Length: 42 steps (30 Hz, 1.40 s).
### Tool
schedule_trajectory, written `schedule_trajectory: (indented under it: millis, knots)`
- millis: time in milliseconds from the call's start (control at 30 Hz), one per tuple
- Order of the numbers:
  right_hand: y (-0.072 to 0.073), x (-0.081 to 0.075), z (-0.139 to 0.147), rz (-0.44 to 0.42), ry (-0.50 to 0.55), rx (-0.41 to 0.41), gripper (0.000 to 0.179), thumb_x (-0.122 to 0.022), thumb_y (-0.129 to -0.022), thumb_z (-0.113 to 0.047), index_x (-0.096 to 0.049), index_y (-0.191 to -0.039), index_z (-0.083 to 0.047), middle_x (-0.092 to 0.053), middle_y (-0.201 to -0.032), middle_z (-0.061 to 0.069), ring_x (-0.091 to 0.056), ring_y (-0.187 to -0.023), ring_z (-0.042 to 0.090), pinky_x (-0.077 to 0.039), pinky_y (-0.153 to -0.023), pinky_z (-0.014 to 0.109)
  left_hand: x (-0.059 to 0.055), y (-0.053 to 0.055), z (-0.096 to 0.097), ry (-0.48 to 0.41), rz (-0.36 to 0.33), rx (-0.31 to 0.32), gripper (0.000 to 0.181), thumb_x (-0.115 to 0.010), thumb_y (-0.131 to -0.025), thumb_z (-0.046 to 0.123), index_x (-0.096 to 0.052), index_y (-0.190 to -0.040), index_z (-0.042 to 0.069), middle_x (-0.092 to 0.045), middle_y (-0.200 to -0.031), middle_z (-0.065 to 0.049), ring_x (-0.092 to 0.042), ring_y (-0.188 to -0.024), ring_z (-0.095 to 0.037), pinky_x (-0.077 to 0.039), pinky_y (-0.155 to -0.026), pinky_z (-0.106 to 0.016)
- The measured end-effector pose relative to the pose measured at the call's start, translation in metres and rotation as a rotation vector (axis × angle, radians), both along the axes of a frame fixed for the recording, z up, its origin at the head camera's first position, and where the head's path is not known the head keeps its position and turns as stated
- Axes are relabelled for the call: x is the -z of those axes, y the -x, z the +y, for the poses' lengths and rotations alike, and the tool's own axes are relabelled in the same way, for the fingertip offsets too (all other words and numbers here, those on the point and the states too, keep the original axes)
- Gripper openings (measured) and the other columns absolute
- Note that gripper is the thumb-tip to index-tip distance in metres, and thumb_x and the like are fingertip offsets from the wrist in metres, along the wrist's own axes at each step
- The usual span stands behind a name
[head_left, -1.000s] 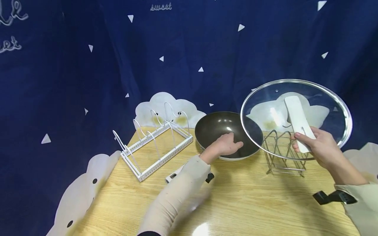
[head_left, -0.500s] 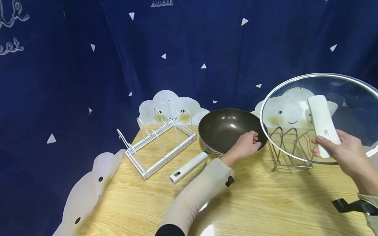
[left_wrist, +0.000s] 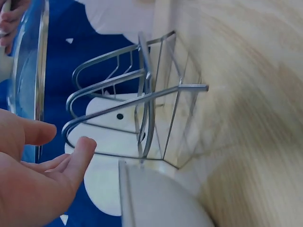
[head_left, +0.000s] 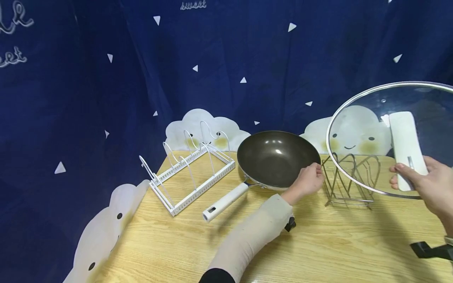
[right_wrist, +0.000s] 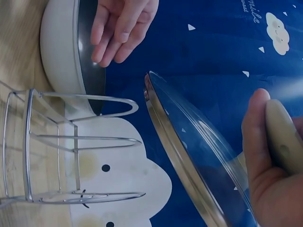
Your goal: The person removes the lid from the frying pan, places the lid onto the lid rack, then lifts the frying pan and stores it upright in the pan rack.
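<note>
My right hand (head_left: 433, 186) grips the white handle (head_left: 407, 141) of a large glass lid (head_left: 371, 157), held upright in the air on the right. The lid's right side runs out of the head view. My left hand (head_left: 308, 181) hovers at the right rim of a dark-lined wok (head_left: 276, 159), close to a metal wire rack (left_wrist: 150, 99). In the left wrist view its fingers are loosely bent with nothing between them, and the fingertips sit near the rack's loops. Whether they touch the wire, I cannot tell.
A white rack (head_left: 204, 188) with wire dividers stands left of the wok. The wok's white handle (head_left: 226, 202) points toward the front left. Behind the wooden table (head_left: 159, 247) hangs a dark blue curtain (head_left: 212, 47).
My left hand has moved right, from over the wok to its right rim beside the wire rack. The lid in my right hand has shifted right, away from the wok.
</note>
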State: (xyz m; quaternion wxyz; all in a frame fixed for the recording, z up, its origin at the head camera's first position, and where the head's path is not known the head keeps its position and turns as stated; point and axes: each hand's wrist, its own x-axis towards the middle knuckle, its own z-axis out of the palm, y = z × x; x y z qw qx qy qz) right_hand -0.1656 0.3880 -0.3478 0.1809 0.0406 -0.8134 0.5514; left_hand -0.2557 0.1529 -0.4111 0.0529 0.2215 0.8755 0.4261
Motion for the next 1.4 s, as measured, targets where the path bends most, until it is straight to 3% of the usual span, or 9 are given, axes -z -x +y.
schedule_trajectory:
  millis: [133,267,367,500,600,700,800,1033,1400]
  knots:
    - [-0.002,0.001,0.004,0.026,0.073,-0.011,0.017,-0.046,-0.098,-0.002,-0.046,-0.101,-0.018,-0.064,-0.072,-0.014,-0.060,-0.049,0.006,-0.048,-0.047,0.013,0.006,-0.006,0.011,0.024,0.007,0.025,0.033,-0.047,-0.098,0.022,-0.052,-0.128,0.009,-0.061,-0.114,0.006,-0.055,-0.103,-0.001,-0.044,-0.080,-0.010]
    - [-0.003,0.003,0.006,0.030,0.080,0.008,0.019,-0.046,-0.098,-0.001,-0.044,-0.101,-0.020,-0.063,-0.071,-0.015,-0.059,-0.048,0.005,-0.047,-0.047,0.012,0.014,-0.012,0.023,0.029,-0.084,0.031,0.038,-0.045,-0.100,0.024,-0.047,-0.135,0.010,-0.057,-0.076,0.007,-0.048,-0.056,-0.002,-0.044,-0.057,-0.016]
    - [-0.002,0.005,0.007,0.054,0.116,-0.001,0.018,-0.046,-0.097,-0.001,-0.044,-0.102,-0.019,-0.064,-0.072,-0.015,-0.060,-0.048,0.005,-0.048,-0.047,0.011,0.019,-0.014,0.031,0.029,-0.152,0.004,0.041,-0.044,-0.100,0.025,-0.043,-0.139,0.012,-0.048,-0.061,0.003,-0.034,-0.040,-0.011,-0.042,-0.053,-0.019]
    - [0.001,0.008,0.009,0.089,0.265,-0.069,0.015,-0.048,-0.096,0.001,-0.047,-0.101,-0.013,-0.067,-0.073,-0.009,-0.061,-0.048,0.007,-0.050,-0.047,0.014,0.027,-0.015,0.039,0.054,-0.135,-0.062,0.041,-0.048,-0.099,0.026,-0.045,-0.137,0.012,-0.063,-0.103,0.003,-0.057,-0.076,-0.006,-0.047,-0.080,-0.018]
    - [0.002,0.010,0.010,0.085,0.287,-0.073,0.015,-0.049,-0.096,0.000,-0.047,-0.101,-0.014,-0.067,-0.073,-0.009,-0.062,-0.048,0.008,-0.050,-0.047,0.014,0.035,-0.015,0.044,0.060,-0.112,-0.091,0.042,-0.052,-0.097,0.026,-0.046,-0.136,0.013,-0.050,-0.132,0.005,-0.050,-0.113,-0.007,-0.043,-0.094,-0.021]
    - [0.001,0.010,0.012,0.073,0.197,-0.032,0.018,-0.047,-0.097,-0.002,-0.045,-0.102,-0.019,-0.065,-0.074,-0.014,-0.061,-0.048,0.005,-0.049,-0.047,0.012,0.042,-0.016,0.048,0.054,-0.110,-0.103,0.043,-0.054,-0.096,0.027,-0.045,-0.137,0.017,-0.048,-0.134,0.007,-0.047,-0.120,-0.008,-0.043,-0.095,-0.022]
    - [0.001,0.010,0.013,0.082,0.181,-0.033,0.020,-0.046,-0.097,0.000,-0.045,-0.103,-0.020,-0.065,-0.074,-0.014,-0.061,-0.048,0.004,-0.049,-0.047,0.012,0.047,-0.015,0.050,0.036,-0.119,-0.122,0.042,-0.053,-0.097,0.026,-0.044,-0.137,0.020,-0.049,-0.131,0.010,-0.049,-0.116,-0.006,-0.046,-0.091,-0.023]
    - [0.001,0.010,0.011,0.084,0.380,-0.124,0.015,-0.050,-0.094,0.004,-0.048,-0.100,-0.009,-0.068,-0.074,-0.004,-0.062,-0.048,0.010,-0.051,-0.046,0.016,0.056,-0.005,0.054,-0.005,-0.087,-0.153,0.036,-0.053,-0.096,0.021,-0.050,-0.132,0.021,-0.053,-0.123,0.013,-0.054,-0.100,-0.003,-0.048,-0.077,-0.019]
    - [-0.003,0.010,0.011,0.047,0.217,-0.040,0.019,-0.047,-0.096,0.003,-0.045,-0.102,-0.016,-0.066,-0.074,-0.010,-0.061,-0.048,0.008,-0.050,-0.047,0.014,0.056,0.001,0.061,-0.177,-0.005,-0.124,0.023,-0.052,-0.095,0.012,-0.063,-0.115,0.018,-0.060,-0.097,0.015,-0.055,-0.085,0.005,-0.046,-0.067,-0.011]
